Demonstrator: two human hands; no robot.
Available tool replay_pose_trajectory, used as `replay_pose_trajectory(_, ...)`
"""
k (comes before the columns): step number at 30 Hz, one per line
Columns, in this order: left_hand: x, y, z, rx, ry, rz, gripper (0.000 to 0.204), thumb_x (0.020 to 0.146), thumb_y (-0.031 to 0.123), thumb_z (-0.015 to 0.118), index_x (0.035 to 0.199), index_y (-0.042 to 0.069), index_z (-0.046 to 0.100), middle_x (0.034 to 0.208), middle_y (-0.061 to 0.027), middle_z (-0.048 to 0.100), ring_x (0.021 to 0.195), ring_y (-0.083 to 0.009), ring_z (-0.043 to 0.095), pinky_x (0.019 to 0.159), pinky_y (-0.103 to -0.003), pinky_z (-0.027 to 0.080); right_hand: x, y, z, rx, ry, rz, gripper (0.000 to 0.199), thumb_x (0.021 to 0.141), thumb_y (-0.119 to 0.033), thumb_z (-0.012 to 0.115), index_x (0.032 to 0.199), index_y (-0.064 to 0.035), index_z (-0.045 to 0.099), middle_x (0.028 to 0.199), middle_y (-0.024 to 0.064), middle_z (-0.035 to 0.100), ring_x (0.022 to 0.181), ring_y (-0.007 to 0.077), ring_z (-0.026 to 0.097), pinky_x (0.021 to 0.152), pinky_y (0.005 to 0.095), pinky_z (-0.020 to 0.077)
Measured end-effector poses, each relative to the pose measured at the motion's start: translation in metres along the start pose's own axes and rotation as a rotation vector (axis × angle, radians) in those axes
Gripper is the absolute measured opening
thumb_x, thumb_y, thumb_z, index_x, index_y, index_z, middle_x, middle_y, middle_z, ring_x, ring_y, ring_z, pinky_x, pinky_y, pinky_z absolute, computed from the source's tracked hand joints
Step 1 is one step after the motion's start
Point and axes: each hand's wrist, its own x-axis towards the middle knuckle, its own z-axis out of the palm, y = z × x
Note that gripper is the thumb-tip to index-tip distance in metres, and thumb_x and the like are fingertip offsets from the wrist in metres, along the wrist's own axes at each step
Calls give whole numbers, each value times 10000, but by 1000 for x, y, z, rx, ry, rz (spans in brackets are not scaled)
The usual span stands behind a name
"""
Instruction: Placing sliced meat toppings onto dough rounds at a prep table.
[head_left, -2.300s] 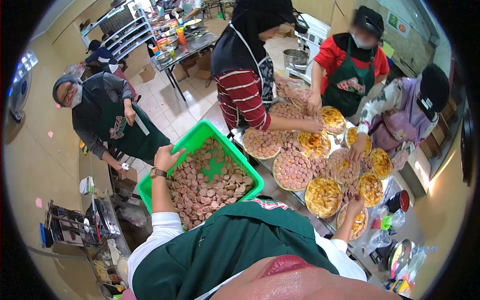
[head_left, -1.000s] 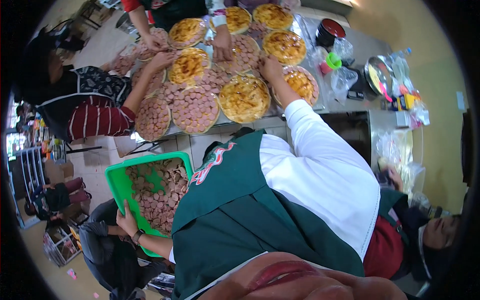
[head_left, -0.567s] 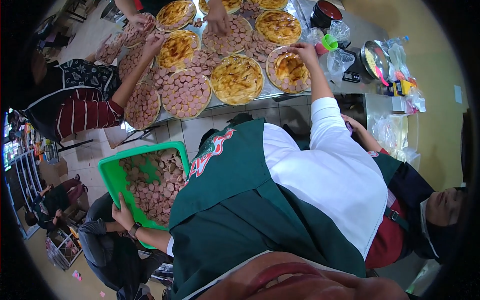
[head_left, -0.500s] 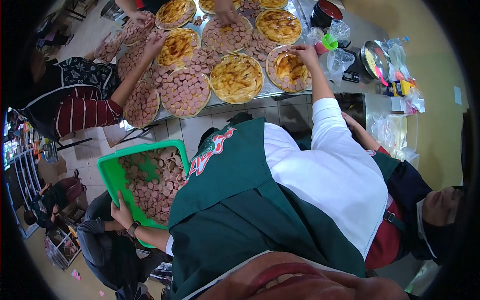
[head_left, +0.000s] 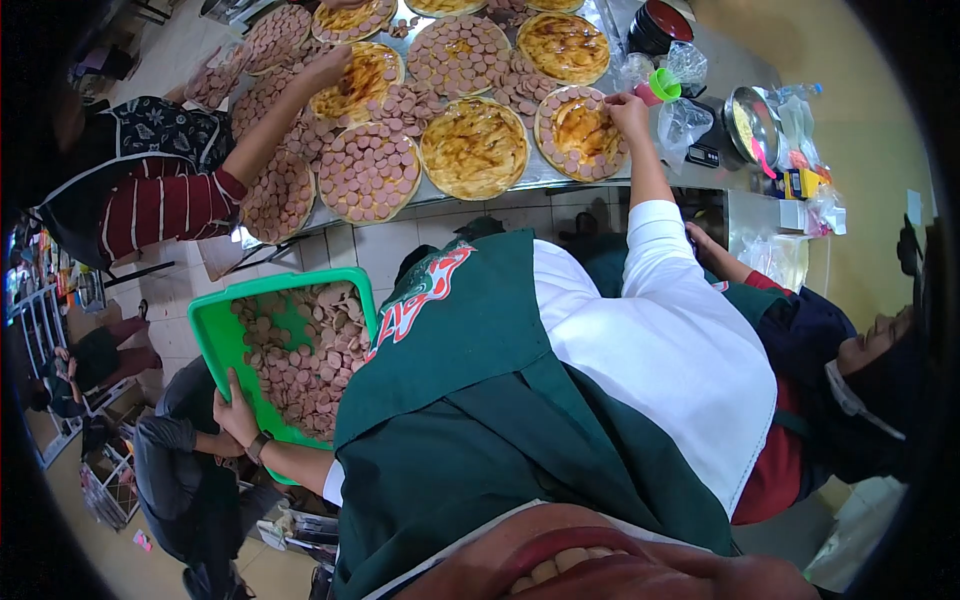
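My left hand (head_left: pixel 237 412), with a dark watch on its wrist, grips the near-left edge of a green plastic tub (head_left: pixel 210 345). Inside the tub lies a heap of round sausage slices (head_left: pixel 318 405). My right hand (head_left: pixel 630 115) reaches to the table, its fingers pinched at the upper right edge of a round pizza base (head_left: pixel 580 130). Sausage slices ring this base around a bare, sauce-streaked middle. What the fingertips hold, if anything, is too small to make out. Just left of it sits a sauced base (head_left: pixel 475 150) without slices.
A slice-covered base (head_left: pixel 368 172) and loose slices (head_left: pixel 405 108) share the metal table. At left, a co-worker's arm (head_left: pixel 285 115) reaches over the bases. Another person (head_left: pixel 800 390) stands close on my right. A metal bowl (head_left: pixel 752 125) and a scale (head_left: pixel 703 155) stand at the right.
My right hand has shifted right along the base's far edge, where more slices now show. Co-workers' hands at the top have mostly left the view. My left hand still grips the tub.
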Motion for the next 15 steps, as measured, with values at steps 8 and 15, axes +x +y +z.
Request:
replay_pose_trajectory(8,-1,1,0,-2,-21,-55,353,883,306,690,996,-29,678,848,-30,680,686,-95,584,606,-276,456,-4,-9,0,-228,3,28,197,710,-263,725,848,-123,733,878,125,703,856,297,673,769,405,525)
replay_pose_trajectory(15,-2,-12,-4,18,8,-12,349,885,307,687,990,-25,681,832,-42,679,684,-99,582,601,-284,450,-13,-54,6,-252,101,-181,193,755,-274,678,883,-142,738,877,131,698,859,315,664,772,417,520)
